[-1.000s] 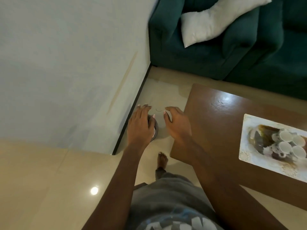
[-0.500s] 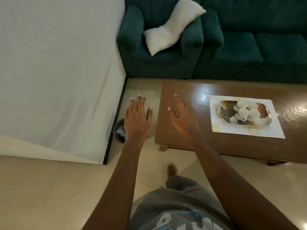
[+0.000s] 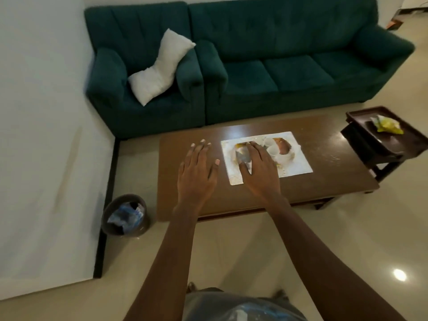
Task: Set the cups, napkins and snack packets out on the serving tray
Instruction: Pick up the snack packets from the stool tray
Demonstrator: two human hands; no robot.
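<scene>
Brown counter [image 3: 335,172], mid-frame: small white cups [image 3: 270,143] clustered. Left hand [image 3: 196,174] and right hand [image 3: 260,169] spread flat, empty. Cups likely light, brittle, glazed-slick; pinch each at rim or handle.

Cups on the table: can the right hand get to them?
Probably yes. The right hand hangs open and empty just this side of the white cups. Its fingers are straight and point toward them, and nothing seems to stand between.

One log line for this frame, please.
left hand: open, empty, above coffee table | right hand: open, empty, in front of white tray | cups: on tray | yellow packet: on side table
</scene>
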